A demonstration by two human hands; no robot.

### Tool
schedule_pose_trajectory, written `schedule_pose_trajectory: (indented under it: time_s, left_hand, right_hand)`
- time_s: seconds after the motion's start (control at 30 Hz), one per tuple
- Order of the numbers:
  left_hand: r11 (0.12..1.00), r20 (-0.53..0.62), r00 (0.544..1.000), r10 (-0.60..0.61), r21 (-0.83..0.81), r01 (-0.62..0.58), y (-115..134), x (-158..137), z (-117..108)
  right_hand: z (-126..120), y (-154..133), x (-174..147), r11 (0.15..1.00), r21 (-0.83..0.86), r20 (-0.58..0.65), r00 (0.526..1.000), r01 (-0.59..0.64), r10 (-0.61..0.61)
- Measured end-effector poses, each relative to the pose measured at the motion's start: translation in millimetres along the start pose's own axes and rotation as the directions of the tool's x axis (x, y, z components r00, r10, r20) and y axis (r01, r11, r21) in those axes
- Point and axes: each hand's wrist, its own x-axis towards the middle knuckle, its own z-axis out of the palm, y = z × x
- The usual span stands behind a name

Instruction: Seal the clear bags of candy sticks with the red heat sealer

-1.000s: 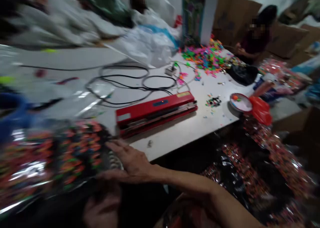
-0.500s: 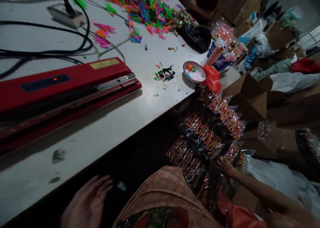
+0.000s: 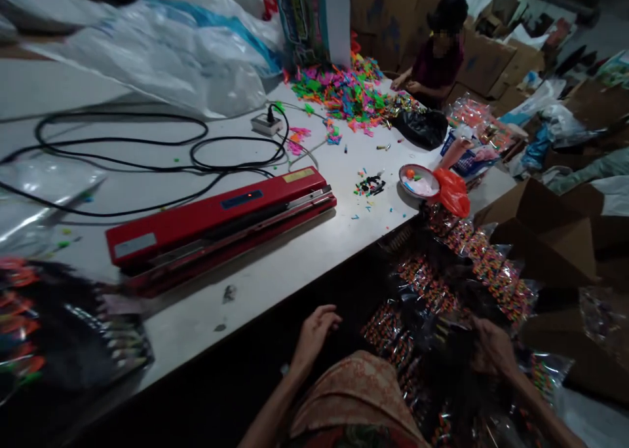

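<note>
My left hand (image 3: 316,335) hovers above my lap by the table edge. It is empty, its fingers loosely bent and apart. To the right, my right hand (image 3: 495,348) is closed on the edge of a dark, shiny plastic packet (image 3: 449,333), over a pile of similar packets. Bright beads or small coloured pieces show in the clear-wrapped packets (image 3: 422,281) below and beyond it. The held packet's contents are too dark to make out. On the table in front of me lies a long red bag sealer (image 3: 221,219) with a small red light lit.
Black cables (image 3: 162,166) run to a power socket (image 3: 266,124). A bowl (image 3: 417,183) stands near the table edge beside a red plastic bag (image 3: 452,192). Further back are a heap of coloured plastic pieces (image 3: 344,94) and another person (image 3: 437,61). Cardboard boxes (image 3: 545,222) stand on the right.
The view has swung left and lifted, showing more table and the whole sealer. My right hand has lifted a packet from the pile. My left hand stays empty.
</note>
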Motion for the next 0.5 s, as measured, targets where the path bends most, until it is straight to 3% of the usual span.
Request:
schedule_pose_trajectory:
  time_s: [0.1,0.2,0.27,0.4,0.43,0.5]
  left_hand:
    - [0.947,0.240,0.956,0.167,0.231,-0.223,12.5,1.5,25.5]
    - [0.870,0.402,0.860,0.314,0.241,-0.430,51.2,0.7,24.5]
    - [0.848,0.408,0.801,0.438,0.110,-0.519,88.4,1.0,2.8]
    - [0.762,0.238,0.729,0.642,-0.092,-0.641,159.2,-0.5,-65.4]
    - [0.762,0.216,0.732,0.646,-0.116,-0.638,170.0,-1.0,-80.8]
    - [0.808,0.183,0.788,0.588,-0.178,-0.562,178.9,-0.8,-104.7]
  right_hand:
    - [-49.2,-60.9,-5.5,0.936,0.247,-0.153,0.964,0.251,-0.218]
    - [-98.8,-136.5,-20.7,0.788,0.406,-0.211,0.887,0.462,-0.411]
    - [-128.7,-183.5,-28.6,0.682,0.482,-0.270,0.834,0.550,-0.482]
    - [-168.5,-264.5,-21.9,0.401,0.595,-0.382,0.684,0.696,-0.621]
    - [-172.0,-284.3,-15.2,0.335,0.626,-0.395,0.656,0.705,-0.643]
    - [-170.4,-324.1,1.2,0.236,0.722,-0.362,0.646,0.650,-0.672]
